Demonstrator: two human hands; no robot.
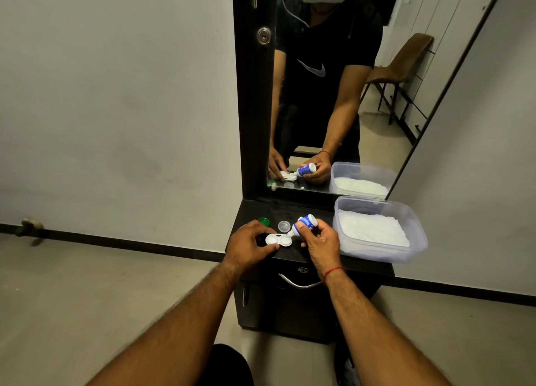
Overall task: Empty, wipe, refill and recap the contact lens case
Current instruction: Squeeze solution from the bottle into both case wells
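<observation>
Case (278, 239) lies uncapped near the bench (290, 208) front edge. The left hand (249, 246) pinches its left well, and the right hand (319, 240) grips a bottle (303, 224) tilted nozzle-down at the right well. Tub (377, 229) crowds the right edge; green cap (264, 221) and clear cap (284, 226) lie just behind.

Words: we read none | logo: white swoosh (312, 68) on the black shirt (330, 37) in the mirror (391, 130) | blue label (303, 226) on the bottle (309, 220): too small for us to read
</observation>
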